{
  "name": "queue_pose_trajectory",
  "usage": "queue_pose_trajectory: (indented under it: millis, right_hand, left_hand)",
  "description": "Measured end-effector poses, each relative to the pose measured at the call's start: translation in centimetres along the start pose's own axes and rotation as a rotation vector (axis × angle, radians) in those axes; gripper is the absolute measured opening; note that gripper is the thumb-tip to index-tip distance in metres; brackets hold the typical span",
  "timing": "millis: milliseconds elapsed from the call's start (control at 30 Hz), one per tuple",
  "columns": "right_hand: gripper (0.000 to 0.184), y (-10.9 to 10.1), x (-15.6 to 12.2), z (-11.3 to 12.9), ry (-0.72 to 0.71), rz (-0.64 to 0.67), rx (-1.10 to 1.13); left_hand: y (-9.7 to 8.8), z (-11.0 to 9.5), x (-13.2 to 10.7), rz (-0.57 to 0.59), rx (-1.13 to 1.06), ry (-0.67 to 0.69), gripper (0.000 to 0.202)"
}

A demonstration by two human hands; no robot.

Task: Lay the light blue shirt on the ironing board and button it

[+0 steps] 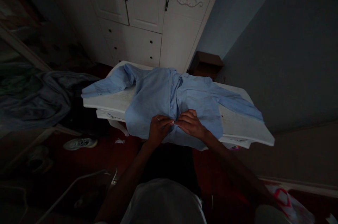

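A light blue button-up shirt [151,94] lies front up on a white table [111,101], its sleeves spread to both sides and its collar toward the wardrobe. The upper front is parted, with small buttons along one edge. My left hand [159,128] pinches the shirt's front edge low on the placket, and a ring shows on one finger. Right beside it, my right hand [190,124] grips the opposite front edge, fingers curled. The fingertips of both hands nearly meet; whatever button lies between them is too small to make out.
Behind the table stands a white wardrobe [142,9] with dark handles. A brown box-like stand [207,60] is at the back right. Dark cloth [52,94] hangs at left. A shoe [80,143] lies on the red floor, and a plastic bag [293,204] sits lower right.
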State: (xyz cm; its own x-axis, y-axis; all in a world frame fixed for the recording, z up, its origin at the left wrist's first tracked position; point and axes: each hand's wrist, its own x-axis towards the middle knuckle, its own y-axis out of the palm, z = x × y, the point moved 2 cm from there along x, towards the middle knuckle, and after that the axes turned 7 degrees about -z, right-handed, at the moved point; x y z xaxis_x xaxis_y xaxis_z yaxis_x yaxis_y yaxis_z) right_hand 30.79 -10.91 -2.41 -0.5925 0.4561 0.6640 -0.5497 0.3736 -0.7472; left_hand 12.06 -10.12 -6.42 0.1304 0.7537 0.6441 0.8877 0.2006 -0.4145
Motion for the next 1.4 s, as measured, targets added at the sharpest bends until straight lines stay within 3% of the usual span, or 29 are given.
queue_pose_trajectory:
  millis: [200, 567, 700, 867, 1233, 1400]
  right_hand:
    - [0.014, 0.4, -0.2, 0.1, 0.084, -0.009, 0.003]
    - [0.014, 0.3, 0.0, 0.4, 0.049, -0.053, -0.036]
    - [0.013, 0.3, 0.1, 0.3, 0.04, -0.082, -0.056]
    - [0.011, 0.2, 0.0, 0.4, 0.043, -0.115, -0.067]
    - [0.022, 0.8, 0.0, -0.3, 0.166, 0.009, 0.025]
    - [0.026, 1.1, 0.0, -0.5, 0.213, 0.086, 0.074]
  left_hand:
    - [-0.1, -0.5, 0.0, 0.017, -0.028, -0.016, 0.018]
    - [-0.9, -1.4, 0.0, 0.081, -0.05, -0.03, 0.019]
    - [-0.7, -1.4, -0.3, 0.067, -0.011, -0.027, 0.027]
    - [0.3, -1.2, -1.0, 0.002, 0.072, -0.042, 0.019]
    - [1.1, -2.0, -1.3, -0.09, 0.12, -0.073, 0.018]
    - [1.4, -2.3, -1.4, -0.079, 0.203, -0.082, 0.021]
